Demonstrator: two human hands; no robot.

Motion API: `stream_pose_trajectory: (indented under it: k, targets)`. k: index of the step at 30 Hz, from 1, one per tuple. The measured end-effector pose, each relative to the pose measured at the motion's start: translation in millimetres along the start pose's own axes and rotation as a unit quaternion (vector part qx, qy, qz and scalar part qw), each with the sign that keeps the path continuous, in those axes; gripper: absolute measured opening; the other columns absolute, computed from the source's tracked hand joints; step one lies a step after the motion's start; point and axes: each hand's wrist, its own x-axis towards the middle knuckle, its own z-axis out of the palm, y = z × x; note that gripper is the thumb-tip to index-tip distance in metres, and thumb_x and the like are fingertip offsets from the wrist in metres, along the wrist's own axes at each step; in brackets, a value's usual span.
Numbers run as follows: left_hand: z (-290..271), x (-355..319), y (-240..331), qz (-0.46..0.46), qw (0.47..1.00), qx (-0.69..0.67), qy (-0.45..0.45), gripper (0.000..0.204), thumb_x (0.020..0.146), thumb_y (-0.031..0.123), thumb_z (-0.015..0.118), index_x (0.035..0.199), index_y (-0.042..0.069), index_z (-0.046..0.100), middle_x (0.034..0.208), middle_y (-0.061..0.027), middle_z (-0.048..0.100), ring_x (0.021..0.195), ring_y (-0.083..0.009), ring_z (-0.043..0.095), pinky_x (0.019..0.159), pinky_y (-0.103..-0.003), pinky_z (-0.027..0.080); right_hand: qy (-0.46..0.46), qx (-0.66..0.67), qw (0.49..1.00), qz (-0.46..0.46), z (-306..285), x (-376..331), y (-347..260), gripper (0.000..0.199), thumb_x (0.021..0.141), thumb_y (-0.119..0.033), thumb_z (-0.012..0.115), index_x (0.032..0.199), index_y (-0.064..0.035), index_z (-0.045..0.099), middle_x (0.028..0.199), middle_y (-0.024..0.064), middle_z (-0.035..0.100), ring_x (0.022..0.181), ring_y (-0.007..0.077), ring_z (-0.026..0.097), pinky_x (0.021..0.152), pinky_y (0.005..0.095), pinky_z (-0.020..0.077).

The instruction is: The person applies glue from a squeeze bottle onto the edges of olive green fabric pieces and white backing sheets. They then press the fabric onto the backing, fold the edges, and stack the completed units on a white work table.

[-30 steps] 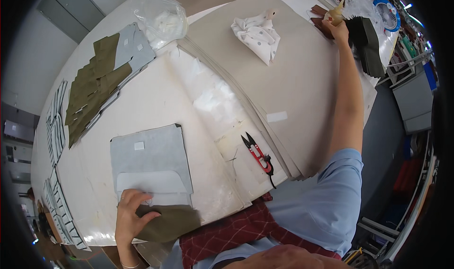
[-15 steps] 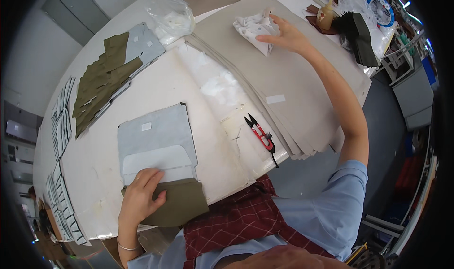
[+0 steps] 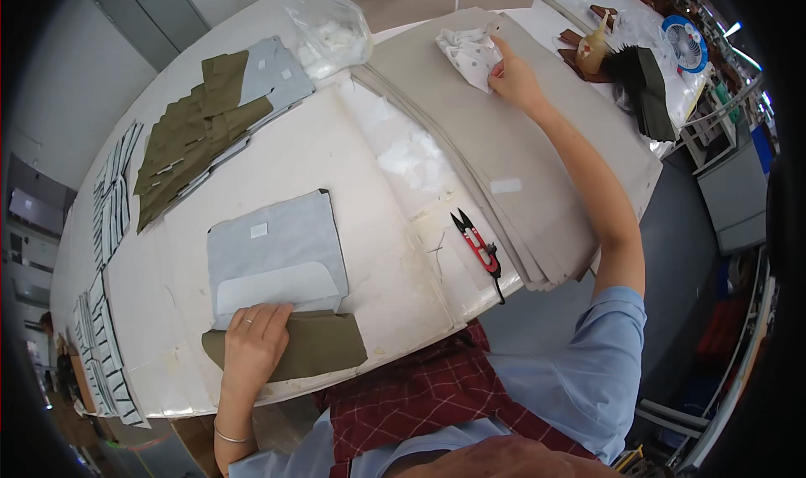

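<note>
Near the front edge of the table lies a flat piece with a grey backing (image 3: 277,239), a white curved layer (image 3: 277,288) and an olive fabric flap (image 3: 323,348). My left hand (image 3: 256,344) rests on the olive fabric where it meets the white layer, fingers lying flat and close together. With my right arm stretched far out, my right hand (image 3: 514,76) pinches the edge of a crumpled white spotted cloth (image 3: 466,52). That cloth sits on a stack of large greyish-beige sheets (image 3: 554,167). Red-handled thread snips (image 3: 478,244) lie between the piece and the stack.
Overlapping olive-and-grey pieces (image 3: 197,129) spread at the far left, with striped strips (image 3: 109,201) along the left edge. A clear plastic bag (image 3: 332,28) is at the back. A squeeze bottle (image 3: 591,51), black brush (image 3: 642,83) and blue fan (image 3: 684,43) stand far right.
My right hand has closed on the edge of the white spotted cloth, having hovered beside it with fingers spread. My left thumb has drawn in, and the olive flap lies flatter.
</note>
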Motion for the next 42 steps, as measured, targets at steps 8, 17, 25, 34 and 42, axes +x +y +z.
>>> stream_pose_trajectory:
  k: [8, 17, 25, 34, 42]
  targets:
    - [-6.0, 8.2, -10.2, -0.081, 0.991, 0.035, 0.097, 0.024, 0.074, -0.003, 0.068, 0.097, 0.004, 0.065, 0.095, -0.009, 0.067, 0.092, -0.0272, 0.065, 0.081, -0.038, 0.051, 0.042, 0.211, 0.968, 0.129, -14.7, 60.6, 59.4, 0.08, 0.077, -0.008, 0.072, 0.146, -0.0002, 0.033, 0.088, 0.0123, 0.066, 0.063, 0.0159, 0.061, 0.056, 0.0276, 0.0501]
    - [-18.4, -17.2, -16.9, -0.332, 0.901, -0.203, 0.19, 0.02, 0.088, -0.009, 0.058, 0.105, 0.0, 0.06, 0.104, -0.013, 0.069, 0.088, -0.0256, 0.069, 0.076, -0.032, 0.055, 0.023, -0.048, 0.993, -0.104, 27.7, 59.8, 34.5, 0.095, 0.075, -0.042, 0.079, 0.146, 0.0001, 0.032, 0.112, 0.0238, 0.065, 0.091, 0.0353, 0.066, 0.083, 0.0413, 0.0515]
    - [-21.4, 2.8, -31.1, -0.223, 0.963, -0.094, 0.114, 0.037, 0.073, -0.01, 0.067, 0.107, 0.004, 0.066, 0.095, -0.0108, 0.066, 0.086, -0.0278, 0.065, 0.07, -0.035, 0.054, 0.271, -0.242, 0.93, -0.052, -35.5, 133.8, 149.7, 0.083, 0.08, -0.033, 0.075, 0.146, -0.0058, 0.033, 0.124, 0.0312, 0.057, 0.117, 0.0424, 0.055, 0.096, 0.0468, 0.0459]
    - [-26.1, -7.1, -32.4, -0.137, 0.969, 0.004, 0.206, 0.033, 0.067, -0.012, 0.068, 0.096, 0.003, 0.069, 0.096, -0.0102, 0.068, 0.091, -0.0278, 0.068, 0.071, -0.034, 0.056, -0.125, -0.054, 0.976, -0.172, -47.0, -76.5, -60.8, 0.044, 0.083, -0.02, 0.073, 0.122, -0.0049, 0.06, 0.125, 0.0146, 0.061, 0.119, 0.032, 0.056, 0.099, 0.0408, 0.0443]
    - [-39.0, 38.8, -45.1, -0.077, 0.945, 0.103, 0.301, 0.027, 0.072, -0.008, 0.071, 0.096, 0.004, 0.07, 0.087, -0.0081, 0.072, 0.068, -0.0194, 0.067, 0.057, -0.026, 0.052, -0.132, -0.063, 0.967, -0.208, -60.7, -115.7, -106.6, 0.033, 0.082, -0.015, 0.071, 0.113, -0.0044, 0.064, 0.116, 0.0142, 0.065, 0.113, 0.0319, 0.057, 0.093, 0.0409, 0.0473]
